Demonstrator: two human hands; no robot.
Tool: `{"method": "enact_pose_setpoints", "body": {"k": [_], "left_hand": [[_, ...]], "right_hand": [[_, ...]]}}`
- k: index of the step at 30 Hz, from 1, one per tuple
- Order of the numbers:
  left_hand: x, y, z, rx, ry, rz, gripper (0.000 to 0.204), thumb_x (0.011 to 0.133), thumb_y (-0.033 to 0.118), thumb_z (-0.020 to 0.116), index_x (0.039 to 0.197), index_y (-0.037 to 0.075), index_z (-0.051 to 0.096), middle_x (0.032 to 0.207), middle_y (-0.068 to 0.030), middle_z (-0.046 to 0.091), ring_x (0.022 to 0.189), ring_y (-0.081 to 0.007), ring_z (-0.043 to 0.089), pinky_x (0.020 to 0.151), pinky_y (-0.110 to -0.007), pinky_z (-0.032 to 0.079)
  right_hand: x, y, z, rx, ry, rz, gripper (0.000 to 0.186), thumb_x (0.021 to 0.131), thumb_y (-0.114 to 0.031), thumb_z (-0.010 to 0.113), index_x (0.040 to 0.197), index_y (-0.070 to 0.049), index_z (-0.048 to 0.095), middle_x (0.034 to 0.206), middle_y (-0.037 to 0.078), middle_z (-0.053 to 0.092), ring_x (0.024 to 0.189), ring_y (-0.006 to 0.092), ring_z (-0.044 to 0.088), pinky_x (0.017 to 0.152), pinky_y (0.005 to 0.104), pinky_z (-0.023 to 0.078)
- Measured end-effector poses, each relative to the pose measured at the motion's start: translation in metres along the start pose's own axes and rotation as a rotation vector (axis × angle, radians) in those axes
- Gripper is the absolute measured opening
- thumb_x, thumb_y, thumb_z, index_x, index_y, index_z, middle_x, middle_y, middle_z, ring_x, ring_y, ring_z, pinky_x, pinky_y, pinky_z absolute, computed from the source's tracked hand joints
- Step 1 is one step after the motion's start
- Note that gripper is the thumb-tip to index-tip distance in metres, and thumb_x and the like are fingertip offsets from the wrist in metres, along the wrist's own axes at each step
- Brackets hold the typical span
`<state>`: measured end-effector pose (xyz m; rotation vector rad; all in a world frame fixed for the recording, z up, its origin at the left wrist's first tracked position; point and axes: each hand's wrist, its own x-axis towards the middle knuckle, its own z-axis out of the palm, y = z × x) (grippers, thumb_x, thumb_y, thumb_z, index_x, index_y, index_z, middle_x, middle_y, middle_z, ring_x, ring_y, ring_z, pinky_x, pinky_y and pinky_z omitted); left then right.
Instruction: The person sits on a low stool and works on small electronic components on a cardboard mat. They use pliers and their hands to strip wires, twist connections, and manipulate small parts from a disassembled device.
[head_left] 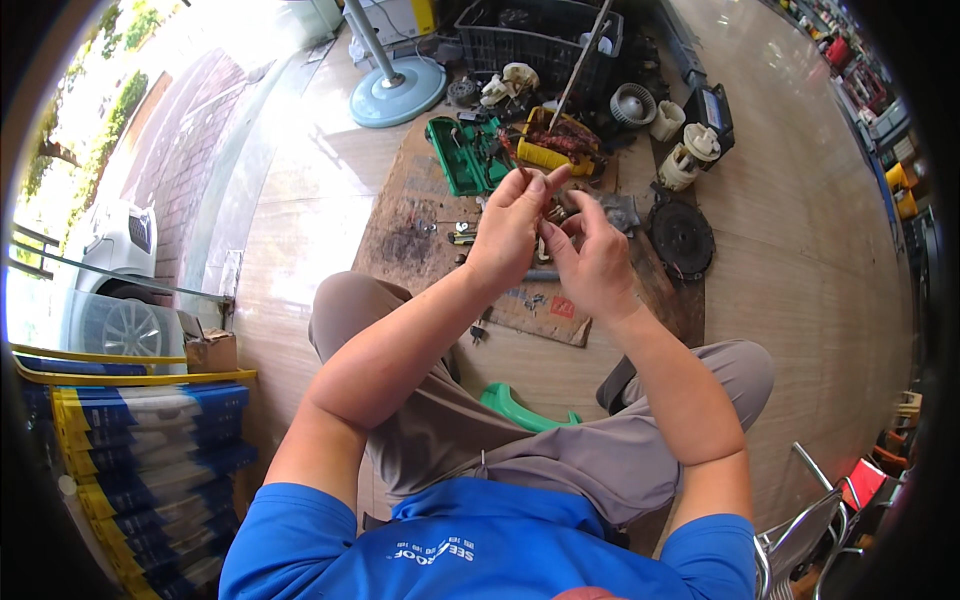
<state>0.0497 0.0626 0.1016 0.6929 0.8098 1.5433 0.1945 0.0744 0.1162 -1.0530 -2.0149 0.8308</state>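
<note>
My left hand [508, 228] is raised over the cardboard sheet [400, 205], thumb and index finger pressed together. A thin dark reddish strand shows at its fingertips, too small to make out. Close beside it, my right hand [592, 258] has its fingers curled and its thumb pointing toward the left hand. Small brass-coloured bits show between the two hands; whether the right fingers grip one, I cannot tell. Just beyond lie an open green case [455, 165] with dark pieces in it and a yellow container [545, 157] filled with reddish parts. A yellow-and-black cutter-like tool [462, 238] lies left of my left wrist.
Black crate [480, 45], pale blue round stand base [398, 92], fan wheel [633, 104], white pump-like unit [690, 157] and black disc [682, 236] surround the cardboard. A green curved piece [515, 408] lies between my legs. Stacked blue-and-yellow packs [150, 440] stand at left, a metal-framed chair [810, 520] at right.
</note>
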Motion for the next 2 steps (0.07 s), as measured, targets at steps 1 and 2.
{"method": "enact_pose_setpoints", "body": {"k": [1, 2], "left_hand": [[-0.0011, -0.0011, 0.0008, -0.029, -0.035, -0.019, 0.015, 0.109, 0.021, 0.046, 0.116, 0.008, 0.05, 0.142, -0.0155, 0.057, 0.117, -0.0236, 0.06, 0.102, -0.038, 0.047], [-0.0026, -0.0023, 0.0014, -0.058, -0.069, -0.037, 0.016, 0.108, 0.022, 0.048, 0.117, 0.009, 0.05, 0.144, -0.015, 0.056, 0.118, -0.0236, 0.06, 0.104, -0.039, 0.046]], "right_hand": [[0.0029, 0.002, -0.0033, -0.02, -0.031, -0.044, 0.048, 0.097, -0.023, 0.069, 0.134, 0.001, 0.052, 0.083, 0.012, 0.074, 0.072, 0.022, 0.072, 0.068, 0.0325, 0.055], [0.0055, 0.0087, -0.004, -0.038, -0.11, -0.022, 0.063, 0.096, -0.025, 0.07, 0.147, -0.005, 0.04, 0.089, 0.013, 0.075, 0.078, 0.025, 0.074, 0.071, 0.0335, 0.056]]}}
